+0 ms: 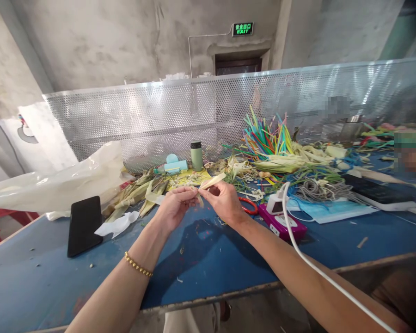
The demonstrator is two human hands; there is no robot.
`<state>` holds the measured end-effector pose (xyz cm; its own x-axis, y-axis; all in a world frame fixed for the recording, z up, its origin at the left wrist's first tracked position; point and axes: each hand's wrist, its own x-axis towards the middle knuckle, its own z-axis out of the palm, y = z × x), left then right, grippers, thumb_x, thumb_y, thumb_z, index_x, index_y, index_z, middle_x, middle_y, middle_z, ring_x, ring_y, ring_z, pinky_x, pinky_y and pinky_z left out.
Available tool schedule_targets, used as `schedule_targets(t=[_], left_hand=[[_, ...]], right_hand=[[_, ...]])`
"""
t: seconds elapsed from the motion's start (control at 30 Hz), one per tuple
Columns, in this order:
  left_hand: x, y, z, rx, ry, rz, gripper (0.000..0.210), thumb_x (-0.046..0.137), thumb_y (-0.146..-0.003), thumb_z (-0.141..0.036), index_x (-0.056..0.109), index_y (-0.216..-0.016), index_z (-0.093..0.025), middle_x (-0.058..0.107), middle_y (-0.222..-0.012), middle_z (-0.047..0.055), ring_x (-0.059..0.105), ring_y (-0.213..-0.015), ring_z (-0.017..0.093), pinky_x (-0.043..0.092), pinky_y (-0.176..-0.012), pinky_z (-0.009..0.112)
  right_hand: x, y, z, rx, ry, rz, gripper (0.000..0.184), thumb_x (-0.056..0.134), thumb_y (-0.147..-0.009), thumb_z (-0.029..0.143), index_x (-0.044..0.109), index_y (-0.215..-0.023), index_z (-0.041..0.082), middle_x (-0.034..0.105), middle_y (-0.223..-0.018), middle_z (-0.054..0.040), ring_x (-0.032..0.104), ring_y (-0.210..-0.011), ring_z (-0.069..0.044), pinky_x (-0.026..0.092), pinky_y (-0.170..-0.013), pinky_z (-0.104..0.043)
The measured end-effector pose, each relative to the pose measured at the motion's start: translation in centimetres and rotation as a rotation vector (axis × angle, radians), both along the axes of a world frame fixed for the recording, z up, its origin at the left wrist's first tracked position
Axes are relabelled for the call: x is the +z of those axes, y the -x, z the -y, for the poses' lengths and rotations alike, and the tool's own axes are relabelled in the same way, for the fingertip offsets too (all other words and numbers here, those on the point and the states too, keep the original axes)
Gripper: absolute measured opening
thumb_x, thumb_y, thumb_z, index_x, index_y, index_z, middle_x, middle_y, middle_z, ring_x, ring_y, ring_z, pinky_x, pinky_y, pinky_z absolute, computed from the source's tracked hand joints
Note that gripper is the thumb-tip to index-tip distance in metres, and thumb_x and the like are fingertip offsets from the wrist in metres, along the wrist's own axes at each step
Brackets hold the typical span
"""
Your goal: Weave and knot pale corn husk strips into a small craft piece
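Both hands meet above the middle of the blue table [194,268]. Between the fingertips of my left hand [176,206] and my right hand [226,203] is a pale corn husk strip [213,181]. Its free end sticks up to the right, and a short tail hangs below the fingers. Each hand is closed in a pinch on it; the exact grip is partly hidden. Just left of my left hand lies another pale husk strip [154,196]. A red ring-shaped handle [249,206] lies beside my right hand.
Dried husks [128,196] and a black phone [85,225] lie left; a green bottle [196,156] stands behind. Right are coloured strips [266,136], a purple power box [280,222] with white cable [293,238], and a blue mask [333,211]. A perforated metal screen [159,120] backs the table.
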<state>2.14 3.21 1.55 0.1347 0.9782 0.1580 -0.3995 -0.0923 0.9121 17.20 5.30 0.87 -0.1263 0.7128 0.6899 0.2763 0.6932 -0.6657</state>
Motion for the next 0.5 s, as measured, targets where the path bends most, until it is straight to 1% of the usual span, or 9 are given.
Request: schedule_targets(t=[0.07, 0.17, 0.27, 0.33, 0.4, 0.5], left_hand=[[0.15, -0.03, 0.1, 0.002, 0.017, 0.0, 0.009, 0.075, -0.064, -0.015, 0.067, -0.064, -0.011, 0.062, -0.058, 0.003, 0.057, -0.056, 0.012, 0.043, -0.059, 0.025], [0.31, -0.15, 0.29, 0.0, 0.027, -0.01, 0.012, 0.077, -0.063, -0.016, 0.067, -0.064, -0.01, 0.06, -0.058, 0.002, 0.056, -0.056, 0.011, 0.042, -0.059, 0.025], [0.24, -0.32, 0.39, -0.019, -0.022, -0.052, 0.014, 0.079, -0.061, -0.018, 0.068, -0.066, -0.01, 0.059, -0.06, 0.002, 0.053, -0.056, 0.009, 0.04, -0.056, 0.024], [0.08, -0.42, 0.35, -0.001, -0.071, -0.087, 0.016, 0.079, -0.06, -0.018, 0.068, -0.065, -0.01, 0.059, -0.061, 0.001, 0.051, -0.055, 0.009, 0.038, -0.055, 0.023], [-0.08, -0.46, 0.23, 0.043, -0.111, -0.106, 0.016, 0.079, -0.06, -0.019, 0.067, -0.063, -0.01, 0.059, -0.061, 0.001, 0.05, -0.056, 0.009, 0.038, -0.055, 0.023], [-0.16, -0.4, 0.1, 0.081, -0.135, -0.127, 0.016, 0.078, -0.061, -0.021, 0.066, -0.062, -0.01, 0.059, -0.062, 0.002, 0.05, -0.057, 0.009, 0.039, -0.057, 0.024]], right_hand=[[0.04, -0.03, 0.05, 0.005, 0.002, 0.012, 0.014, 0.064, -0.077, 0.028, 0.07, -0.079, 0.015, 0.07, -0.074, -0.0062, 0.061, -0.062, -0.016, 0.048, -0.057, -0.025], [0.04, -0.04, -0.02, 0.008, 0.054, 0.04, 0.016, 0.063, -0.078, 0.028, 0.07, -0.078, 0.014, 0.07, -0.071, -0.007, 0.063, -0.063, -0.017, 0.047, -0.058, -0.026], [0.03, -0.01, -0.14, -0.035, 0.081, 0.055, 0.016, 0.064, -0.076, 0.028, 0.069, -0.075, 0.013, 0.069, -0.068, -0.0075, 0.062, -0.062, -0.017, 0.045, -0.055, -0.025], [0.03, 0.04, -0.22, -0.048, 0.095, 0.05, 0.016, 0.064, -0.076, 0.028, 0.068, -0.071, 0.013, 0.068, -0.065, -0.007, 0.061, -0.061, -0.016, 0.043, -0.053, -0.024], [0.0, 0.08, -0.33, -0.011, 0.114, 0.022, 0.017, 0.064, -0.075, 0.029, 0.066, -0.069, 0.013, 0.066, -0.064, -0.0057, 0.06, -0.059, -0.016, 0.041, -0.052, -0.023], [-0.14, 0.07, -0.59, 0.095, 0.143, -0.054, 0.02, 0.067, -0.072, 0.033, 0.062, -0.068, 0.014, 0.064, -0.063, -0.0035, 0.058, -0.057, -0.014, 0.041, -0.051, -0.023]])
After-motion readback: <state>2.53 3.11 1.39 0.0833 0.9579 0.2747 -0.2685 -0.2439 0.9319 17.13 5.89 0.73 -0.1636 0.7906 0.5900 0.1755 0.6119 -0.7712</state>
